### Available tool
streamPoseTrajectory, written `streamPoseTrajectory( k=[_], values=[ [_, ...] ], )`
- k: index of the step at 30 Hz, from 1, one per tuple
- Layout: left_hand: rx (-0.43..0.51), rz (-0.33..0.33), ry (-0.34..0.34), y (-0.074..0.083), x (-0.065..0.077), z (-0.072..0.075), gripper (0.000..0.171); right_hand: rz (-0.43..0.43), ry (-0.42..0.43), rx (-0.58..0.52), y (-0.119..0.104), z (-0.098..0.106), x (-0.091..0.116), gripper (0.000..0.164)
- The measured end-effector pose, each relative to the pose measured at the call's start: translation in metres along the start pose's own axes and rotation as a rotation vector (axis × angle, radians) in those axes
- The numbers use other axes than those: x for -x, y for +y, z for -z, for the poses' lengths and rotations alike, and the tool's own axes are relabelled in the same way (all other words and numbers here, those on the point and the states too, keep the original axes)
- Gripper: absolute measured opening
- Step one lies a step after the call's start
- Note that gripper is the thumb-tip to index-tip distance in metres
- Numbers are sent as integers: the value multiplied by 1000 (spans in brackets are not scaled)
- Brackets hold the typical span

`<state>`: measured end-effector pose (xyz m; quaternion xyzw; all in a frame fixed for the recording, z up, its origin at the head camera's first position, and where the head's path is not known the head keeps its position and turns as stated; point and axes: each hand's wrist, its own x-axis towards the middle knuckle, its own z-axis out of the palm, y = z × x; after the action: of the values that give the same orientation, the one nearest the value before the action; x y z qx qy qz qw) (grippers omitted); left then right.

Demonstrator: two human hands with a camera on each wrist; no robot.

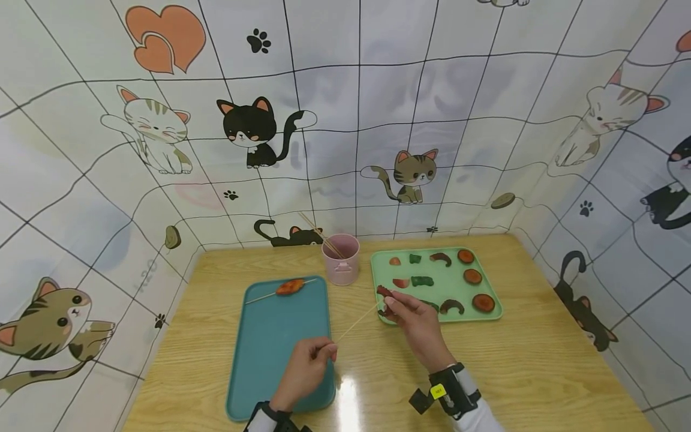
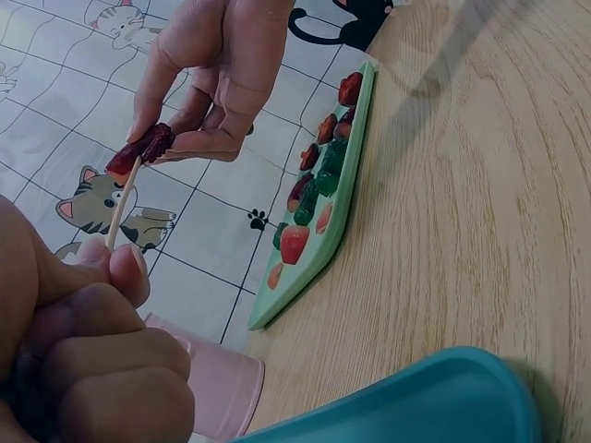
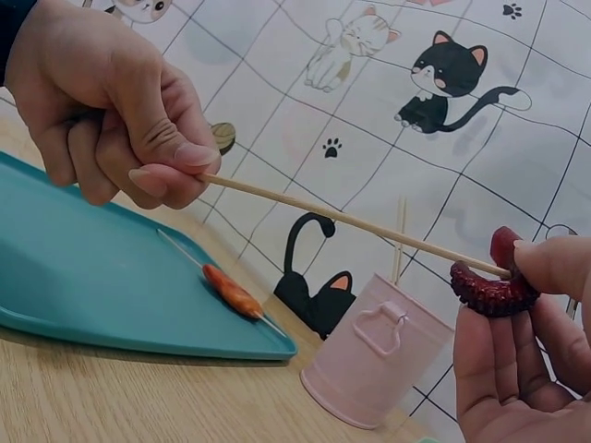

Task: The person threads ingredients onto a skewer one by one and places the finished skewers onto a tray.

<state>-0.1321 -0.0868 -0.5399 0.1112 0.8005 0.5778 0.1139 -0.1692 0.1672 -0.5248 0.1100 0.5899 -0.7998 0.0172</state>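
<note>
One wooden table (image 1: 540, 366), close handiwork above

To the left, a blue tray (image 1: 275, 348); to the right, a smaller green tray (image 1: 448, 273); between them, a pink cup (image 1: 341, 273). Left hand (image 1: 304, 369) with curled fingers, pinching a thin stick (image 3: 342, 219); right hand (image 1: 421, 333) partly closed, gripping a dark red piece (image 3: 494, 294) at the stick's tip.

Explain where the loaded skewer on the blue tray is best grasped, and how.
Probably best: pinch the bare stick left of the orange-brown piece in the head view, coming from above and closing across it. The skewer lies low on the blue tray with its top unobstructed, and this bare length is longer than the one right of the piece.
</note>
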Motion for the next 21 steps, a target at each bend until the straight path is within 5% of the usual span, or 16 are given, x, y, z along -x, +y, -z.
streamPoseTrajectory(
  k=[21],
  values=[
    [-25, 5, -57, 0, 1, 4, 39, 43, 39, 25, 11, -4, 4, 40]
  ],
)
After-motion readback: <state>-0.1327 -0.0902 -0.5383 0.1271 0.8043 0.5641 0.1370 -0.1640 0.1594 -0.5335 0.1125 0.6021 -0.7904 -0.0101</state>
